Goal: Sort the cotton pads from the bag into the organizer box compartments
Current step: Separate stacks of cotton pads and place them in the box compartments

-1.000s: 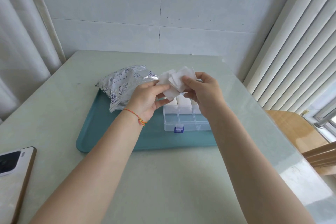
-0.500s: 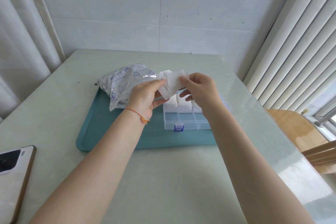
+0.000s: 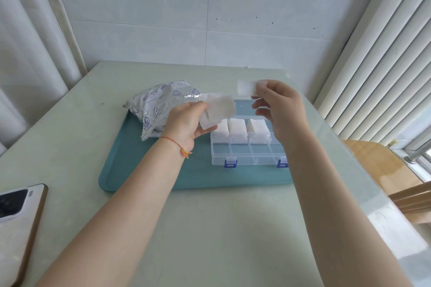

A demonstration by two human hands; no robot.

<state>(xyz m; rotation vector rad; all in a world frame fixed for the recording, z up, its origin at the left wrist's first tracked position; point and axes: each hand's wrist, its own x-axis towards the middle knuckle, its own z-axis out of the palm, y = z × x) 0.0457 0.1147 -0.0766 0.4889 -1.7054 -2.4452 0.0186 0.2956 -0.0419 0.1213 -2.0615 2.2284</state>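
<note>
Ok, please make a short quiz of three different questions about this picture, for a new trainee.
1. True or false: the right hand pinches a single cotton pad.
2. What does the left hand hold?
3. Which row of the organizer box already has pads: A) far row, B) near row?

Key:
1. True.
2. A small bunch of pads.
3. A; the near row looks empty.

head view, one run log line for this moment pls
left hand: holds pad stack | right hand: pinches single pad | organizer box: back row filled, front empty
</note>
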